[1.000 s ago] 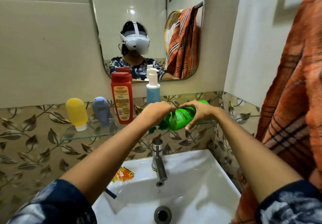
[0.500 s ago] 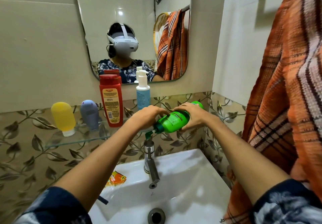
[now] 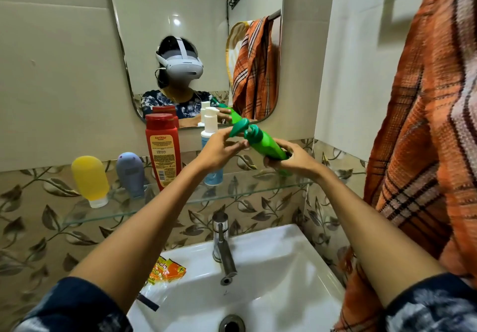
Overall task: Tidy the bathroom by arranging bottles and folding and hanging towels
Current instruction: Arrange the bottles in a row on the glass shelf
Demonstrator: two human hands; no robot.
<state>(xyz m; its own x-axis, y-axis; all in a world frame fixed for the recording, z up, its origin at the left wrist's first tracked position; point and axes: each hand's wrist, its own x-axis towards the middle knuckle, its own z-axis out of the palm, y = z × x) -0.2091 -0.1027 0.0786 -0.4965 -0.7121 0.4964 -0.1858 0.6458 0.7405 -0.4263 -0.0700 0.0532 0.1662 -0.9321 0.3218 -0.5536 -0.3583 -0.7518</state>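
- Right hand [image 3: 294,160] grips the lower body of the green bottle [image 3: 267,143], which is held tilted above the glass shelf [image 3: 271,189], cap end up and to the left.
- Left hand [image 3: 219,148] is closed in a narrow pinch on the green flip cap [image 3: 238,127], which stands open at the bottle's top.
- Orange checked towel [image 3: 426,150] hangs along the right wall, just beside the right forearm.
- White sink [image 3: 296,267] sits near, below the shelf, with the steel tap [image 3: 223,249] at its far edge.
- Red bottle [image 3: 162,150] stands upright on the shelf, left of the hands.
- White pump bottle [image 3: 210,125] stands behind the left hand, partly hidden.
- Yellow bottle [image 3: 90,179] and grey bottle [image 3: 130,174] rest cap-down at the shelf's left end.
- Orange sachets [image 3: 167,271] lie on the sink's left rim.
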